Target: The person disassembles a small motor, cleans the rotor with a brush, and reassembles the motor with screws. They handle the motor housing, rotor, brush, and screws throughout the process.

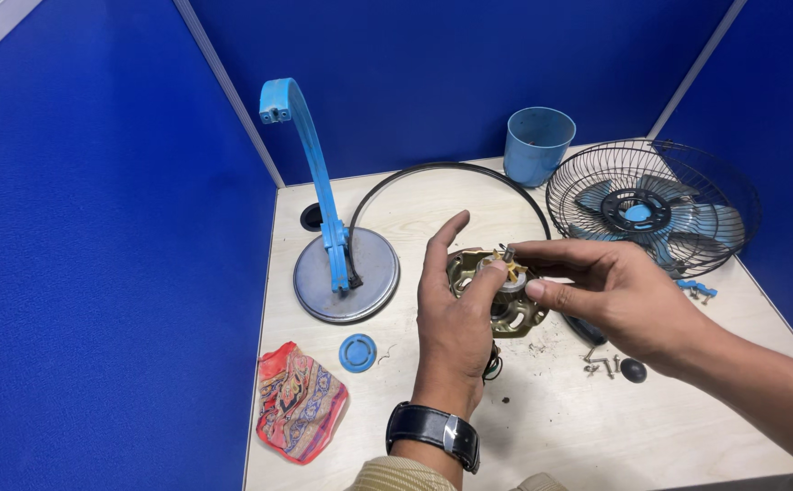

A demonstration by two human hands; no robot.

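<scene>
Your left hand (456,314) cradles a brass-coloured fan motor (496,293) above the middle of the table (560,427), fingers closed round its near side. Your right hand (610,295) pinches the motor's top between thumb and fingertips. Left of it stands a blue stand (324,209) on a round base; a wire fan cage (656,205) lies right, a blue cup (537,144) behind, screws (599,364) and a patterned cloth (298,400) nearer you.
</scene>
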